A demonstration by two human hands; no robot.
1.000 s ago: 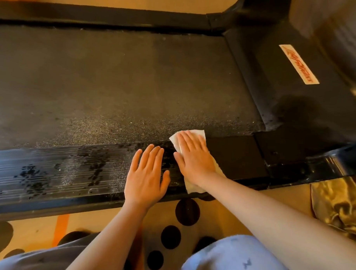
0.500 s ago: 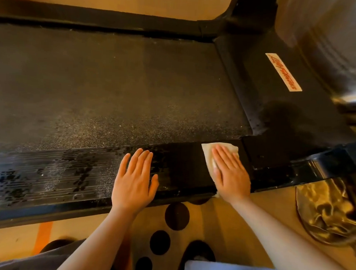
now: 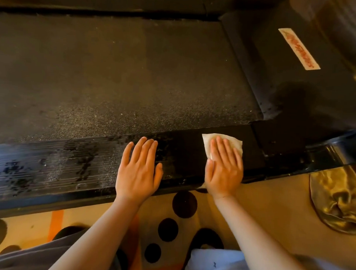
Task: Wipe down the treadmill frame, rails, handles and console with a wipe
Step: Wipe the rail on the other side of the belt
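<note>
Your right hand lies flat, fingers straight, pressing the wipe onto the near side rail; your palm hides most of it. Your left hand rests flat and empty on the rail just beside. The label is too blurred to read
</note>
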